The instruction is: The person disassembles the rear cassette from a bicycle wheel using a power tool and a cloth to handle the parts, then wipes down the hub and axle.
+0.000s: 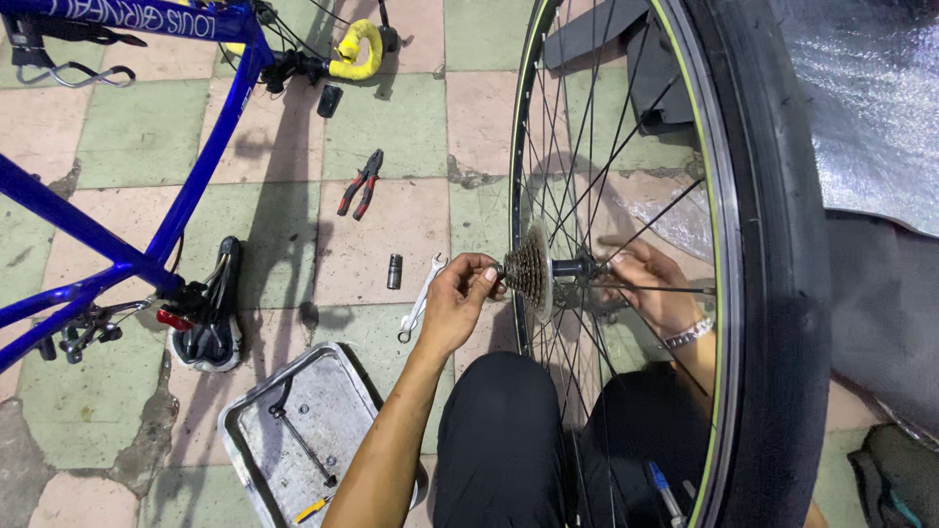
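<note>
A bicycle wheel [773, 244] is held upright between the knees of a seated person, its black tyre and rim filling the right of the view; the cassette [528, 271] is seen mounted on the hub, facing left, and nothing appears to have been taken off it yet — so the work at the axle is judged to be at an early or middle stage, with the small part at the axle end not yet freed or not yet seated; which of the two cannot be told.

The left hand [458, 305] is raised from a bent forearm to the outer face of the cassette; its fingertips [486, 275] are pinched together on the small piece at the axle end, thumb against forefinger. The right hand [653, 288] is reached in from behind the spokes, and its fingers are curled about the hub on the far side, a metal bracelet being worn at the wrist; how tightly the hub is gripped cannot be told through the spokes.

On the tiled floor a spanner [421, 298] and a small dark socket [394, 271] are laid just left of the hand; red-handled pliers [361, 183] are seen farther off — and a metal tray [293, 440] of tools is set by the leg; a blue bicycle frame [147, 166] is laid inverted at the left.
</note>
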